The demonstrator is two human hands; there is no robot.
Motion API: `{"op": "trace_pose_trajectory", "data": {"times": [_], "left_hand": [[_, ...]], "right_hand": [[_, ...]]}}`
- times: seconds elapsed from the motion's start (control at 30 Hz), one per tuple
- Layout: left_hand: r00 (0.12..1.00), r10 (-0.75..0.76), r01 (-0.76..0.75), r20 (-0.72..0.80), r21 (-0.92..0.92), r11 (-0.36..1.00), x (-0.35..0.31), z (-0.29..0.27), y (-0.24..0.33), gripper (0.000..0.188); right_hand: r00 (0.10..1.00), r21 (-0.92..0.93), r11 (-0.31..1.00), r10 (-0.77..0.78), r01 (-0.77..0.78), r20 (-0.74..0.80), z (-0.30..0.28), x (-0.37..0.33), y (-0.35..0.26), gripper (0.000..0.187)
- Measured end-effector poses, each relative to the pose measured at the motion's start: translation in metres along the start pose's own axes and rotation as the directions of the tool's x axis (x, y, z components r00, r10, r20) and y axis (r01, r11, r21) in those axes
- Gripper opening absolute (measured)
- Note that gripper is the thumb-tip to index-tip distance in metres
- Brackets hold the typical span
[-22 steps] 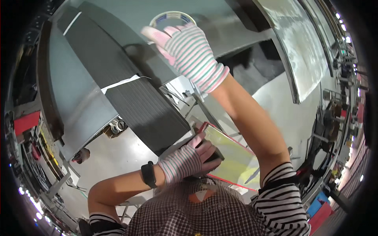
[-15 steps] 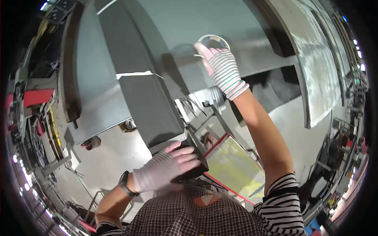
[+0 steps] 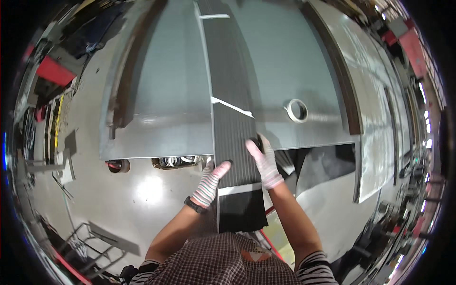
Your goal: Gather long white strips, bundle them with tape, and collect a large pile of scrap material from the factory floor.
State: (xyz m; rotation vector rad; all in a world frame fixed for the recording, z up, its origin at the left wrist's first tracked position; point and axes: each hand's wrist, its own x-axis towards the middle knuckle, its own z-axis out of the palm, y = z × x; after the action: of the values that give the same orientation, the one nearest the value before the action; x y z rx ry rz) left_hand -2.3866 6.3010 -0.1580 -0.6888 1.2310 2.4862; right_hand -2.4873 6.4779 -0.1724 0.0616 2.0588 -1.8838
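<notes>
A long stack of dark grey ribbed strips [image 3: 232,142] runs from the far side of the worktable [image 3: 294,61] toward me, its near end overhanging the front edge. White tape bands [image 3: 240,189] cross it at several spots; the middle one slants. On the stack's left edge is my left hand [image 3: 209,185], thumb on top, fingers partly hidden beyond the side. My right hand [image 3: 266,164] grips the right edge a little farther up, thumb on top. Both wear striped fingerless gloves. A roll of white tape [image 3: 289,113] lies on the table, right of the stack and apart from both hands.
Dark bars [image 3: 332,66] flank the tabletop on both sides. A pale panel [image 3: 380,104] lies along the right. Under the front edge sit a box of rolls [image 3: 176,162] and a round container [image 3: 118,166]. A metal-framed cart [image 3: 95,242] stands at lower left.
My right hand has let go of the tape roll, now lying on the table, and moved to the stack's right edge. My left hand has shifted to its left edge. The view has turned.
</notes>
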Motion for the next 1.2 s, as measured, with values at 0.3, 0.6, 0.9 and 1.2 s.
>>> {"op": "trace_pose_trajectory", "data": {"times": [0.3, 0.6, 0.9, 1.2], "left_hand": [[0.988, 0.138, -0.139, -0.066, -0.016, 0.990, -0.127, -0.047, 0.037, 0.093], [0.732, 0.680, -0.557, -0.045, 0.534, 0.636, -0.329, -0.133, 0.189, 0.096], [0.783, 0.520, -0.619, 0.341, 0.349, 0.704, -0.456, -0.419, 0.309, 0.135], [0.706, 0.708, -0.375, 0.031, 0.864, 0.336, -0.515, -0.707, 0.489, 0.123]], "right_hand": [[0.925, 0.534, 0.781, 0.145, -0.325, 0.351, 0.092, -0.147, -0.065, 0.072], [0.912, 0.539, 0.842, -0.215, -0.008, 0.349, 0.269, -0.214, -0.125, 0.077], [0.777, 0.644, 0.743, -0.293, -0.182, 0.557, 0.584, -0.157, -0.183, 0.069], [0.699, 0.577, 0.804, -0.331, -0.143, 0.634, 0.924, -0.026, -0.104, 0.113]]}}
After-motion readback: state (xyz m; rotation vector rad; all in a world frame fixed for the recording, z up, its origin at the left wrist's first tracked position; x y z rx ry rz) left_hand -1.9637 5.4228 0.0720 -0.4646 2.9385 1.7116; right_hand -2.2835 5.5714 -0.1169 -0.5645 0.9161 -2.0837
